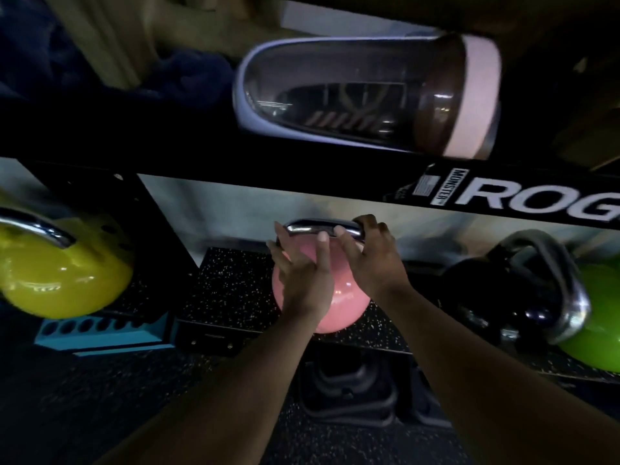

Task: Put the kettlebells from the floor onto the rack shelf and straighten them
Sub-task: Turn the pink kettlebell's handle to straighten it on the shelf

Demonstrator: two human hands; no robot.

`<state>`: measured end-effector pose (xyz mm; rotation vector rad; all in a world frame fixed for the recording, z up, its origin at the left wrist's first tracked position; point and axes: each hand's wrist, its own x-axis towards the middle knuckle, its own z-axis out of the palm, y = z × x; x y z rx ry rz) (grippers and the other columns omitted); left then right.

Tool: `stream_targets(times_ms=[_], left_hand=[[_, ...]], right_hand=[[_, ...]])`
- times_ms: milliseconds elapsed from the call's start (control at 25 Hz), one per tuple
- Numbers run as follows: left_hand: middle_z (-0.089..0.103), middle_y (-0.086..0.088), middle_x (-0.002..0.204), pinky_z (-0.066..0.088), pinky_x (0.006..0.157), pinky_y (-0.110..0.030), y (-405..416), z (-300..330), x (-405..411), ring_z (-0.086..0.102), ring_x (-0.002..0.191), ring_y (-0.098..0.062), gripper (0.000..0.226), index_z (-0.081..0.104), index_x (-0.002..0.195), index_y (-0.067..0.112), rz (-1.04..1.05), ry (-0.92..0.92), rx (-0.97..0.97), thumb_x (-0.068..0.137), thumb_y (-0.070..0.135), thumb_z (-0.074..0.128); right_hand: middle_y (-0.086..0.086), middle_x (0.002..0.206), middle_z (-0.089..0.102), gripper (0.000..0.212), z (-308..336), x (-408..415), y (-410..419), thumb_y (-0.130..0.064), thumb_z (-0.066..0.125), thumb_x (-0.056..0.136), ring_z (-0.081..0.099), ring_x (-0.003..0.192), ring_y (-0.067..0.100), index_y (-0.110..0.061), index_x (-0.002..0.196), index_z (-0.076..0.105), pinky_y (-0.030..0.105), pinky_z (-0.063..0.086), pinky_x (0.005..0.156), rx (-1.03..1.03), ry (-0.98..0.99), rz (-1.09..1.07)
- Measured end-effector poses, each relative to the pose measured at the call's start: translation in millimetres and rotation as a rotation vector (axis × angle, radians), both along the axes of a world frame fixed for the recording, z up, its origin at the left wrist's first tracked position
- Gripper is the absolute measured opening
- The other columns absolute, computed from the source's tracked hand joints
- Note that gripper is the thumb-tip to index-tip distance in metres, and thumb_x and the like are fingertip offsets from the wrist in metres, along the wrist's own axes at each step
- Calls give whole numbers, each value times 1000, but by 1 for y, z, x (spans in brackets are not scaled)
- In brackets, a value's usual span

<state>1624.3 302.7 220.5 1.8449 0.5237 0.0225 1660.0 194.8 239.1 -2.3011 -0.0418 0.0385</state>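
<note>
A pink kettlebell [345,305] with a chrome handle stands on the speckled rubber rack shelf [228,290] in the middle. My right hand [372,260] is closed around the right end of its handle. My left hand [303,273] lies flat against the bell's front with fingers spread, fingertips near the handle. A yellow kettlebell [63,280] sits on the shelf at the left. At the right stand a black kettlebell [486,290] and a green kettlebell [600,317].
A black rack beam [335,182] with white lettering runs just above the kettlebell handles. A clear shaker bottle [365,95] lies on the upper shelf beside dark blue cloth [100,72]. A blue holed block [100,330] sits below the yellow kettlebell. Dark objects lie on the floor [349,391].
</note>
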Motion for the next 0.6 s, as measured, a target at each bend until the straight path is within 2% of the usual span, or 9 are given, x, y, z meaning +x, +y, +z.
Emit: stream_targets(times_ms=[40, 120, 200, 280, 360, 440, 480, 520, 600], left_hand=[[-21, -5, 167, 23, 117, -52, -3, 1, 6, 12, 153, -43, 86, -17, 154, 43, -1, 23, -20, 88, 76, 26], [-17, -4, 168, 18, 119, -64, 4, 3, 22, 16, 152, -41, 85, -12, 154, 44, 26, 49, -38, 87, 80, 25], [-5, -4, 169, 22, 118, -63, 25, 2, 38, 22, 151, -39, 86, -3, 155, 44, 0, 20, -42, 83, 82, 25], [4, -6, 169, 22, 118, -60, 37, 1, 39, 22, 152, -34, 90, -2, 157, 41, -71, -18, -24, 80, 82, 22], [7, -3, 169, 18, 119, -62, 34, 3, 32, 21, 153, -30, 96, -3, 157, 42, -83, -37, -35, 74, 87, 17], [12, -1, 169, 16, 118, -63, 32, 3, 35, 22, 153, -28, 96, 1, 155, 48, -76, -80, -66, 70, 91, 15], [17, 0, 168, 17, 118, -63, 34, 0, 42, 24, 152, -26, 93, 7, 154, 50, -101, -111, -84, 72, 93, 15], [24, 0, 166, 19, 119, -61, 38, -5, 50, 26, 151, -23, 91, 13, 153, 49, -156, -124, -109, 73, 94, 17], [39, -6, 159, 26, 119, -57, 41, -15, 67, 37, 147, -25, 103, 30, 151, 39, -257, -41, -168, 68, 99, 18]], right_hand=[[16, 117, 56, 49, 0, -1, 2, -53, 53, 94, 49, 111, 34, -18, 127, 50, 37, 43, 87, 0, -16, -18], [13, 113, 59, 49, -1, -11, 9, -55, 54, 92, 53, 105, 31, -18, 123, 53, 38, 46, 85, 18, -49, -73], [3, 103, 66, 39, -2, -29, 19, -52, 55, 93, 58, 95, 22, -21, 116, 55, 33, 48, 77, 88, -57, -91], [-4, 87, 69, 23, 1, -42, 25, -48, 58, 94, 63, 80, 16, -29, 106, 56, 28, 49, 65, 270, 79, -51], [4, 83, 72, 16, 7, -40, 27, -46, 56, 96, 66, 75, 19, -35, 106, 62, 30, 51, 63, 496, 175, -58], [15, 78, 69, 27, 10, -36, 32, -44, 46, 101, 63, 67, 19, -34, 112, 69, 23, 49, 54, 612, 183, -123], [15, 75, 66, 32, 9, -36, 37, -42, 41, 104, 59, 63, 18, -32, 116, 69, 20, 46, 48, 631, 177, -140], [10, 78, 66, 35, 7, -38, 42, -40, 37, 105, 59, 64, 16, -31, 120, 68, 18, 45, 47, 646, 165, -156], [-1, 100, 72, 36, 1, -43, 49, -39, 35, 106, 66, 82, 10, -33, 125, 65, 16, 51, 61, 683, 143, -199]])
